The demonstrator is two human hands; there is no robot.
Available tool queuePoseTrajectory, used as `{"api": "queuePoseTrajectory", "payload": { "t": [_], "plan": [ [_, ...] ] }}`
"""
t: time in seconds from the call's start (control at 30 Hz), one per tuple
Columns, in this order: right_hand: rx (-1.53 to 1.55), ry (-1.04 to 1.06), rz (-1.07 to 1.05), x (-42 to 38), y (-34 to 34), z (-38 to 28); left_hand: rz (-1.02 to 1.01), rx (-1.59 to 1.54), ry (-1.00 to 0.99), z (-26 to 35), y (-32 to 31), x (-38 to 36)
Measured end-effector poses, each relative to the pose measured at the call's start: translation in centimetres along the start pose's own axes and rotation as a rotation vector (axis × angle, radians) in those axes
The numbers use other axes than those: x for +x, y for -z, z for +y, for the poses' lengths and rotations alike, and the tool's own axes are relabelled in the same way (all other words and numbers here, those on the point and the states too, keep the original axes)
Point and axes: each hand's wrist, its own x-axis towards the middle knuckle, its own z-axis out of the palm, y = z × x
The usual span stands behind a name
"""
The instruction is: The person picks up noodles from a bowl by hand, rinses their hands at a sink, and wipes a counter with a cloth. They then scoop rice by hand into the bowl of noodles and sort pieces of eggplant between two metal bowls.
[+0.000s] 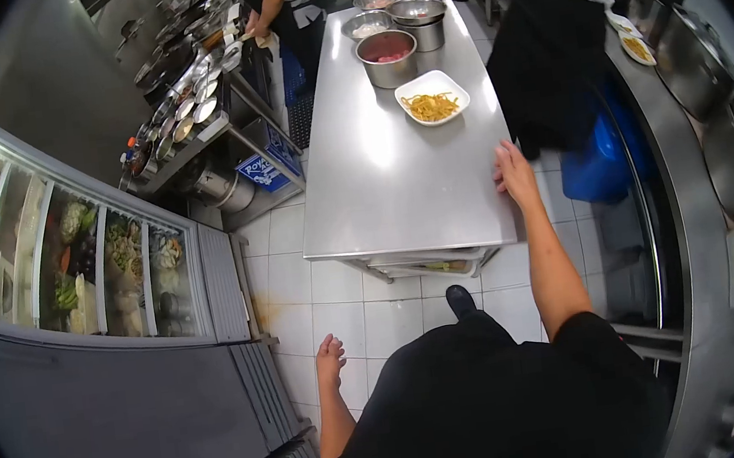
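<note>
My right hand (515,173) is at the right edge of the steel table (364,202), its fingers stretched forward and holding nothing. Low over the floor, away from the table, hangs my left hand (331,358); its fingers are loosely bent and nothing shows in them. A white square dish (407,90) stands on the table with yellow noodle-like strips (432,108) in it. Just behind the dish is a deep steel pot (388,74) with reddish contents. Several steel bowls (416,12) are grouped at the table's far end.
A glass-front fridge (210,278) with vegetables lines the left. Beyond it, a rack (233,122) carries many metal containers. One co-worker (283,12) stands at the far left, another (546,55) close along the table's right side. A steel counter (689,156) and a blue bin (591,169) are at right.
</note>
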Motion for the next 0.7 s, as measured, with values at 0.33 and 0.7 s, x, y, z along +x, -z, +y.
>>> {"api": "queuePoseTrajectory", "payload": {
  "t": [0.33, 0.7],
  "plan": [
    [-0.071, -0.144, -0.361, 16.9, -6.4, -4.7, 0.464, -0.236, -0.247, 7.3, -9.2, -7.2],
    [-0.202, 0.139, -0.562, 2.9, -4.1, -7.8, 0.008, 0.863, -1.258, 34.9, -21.4, -8.2]
  ]
}}
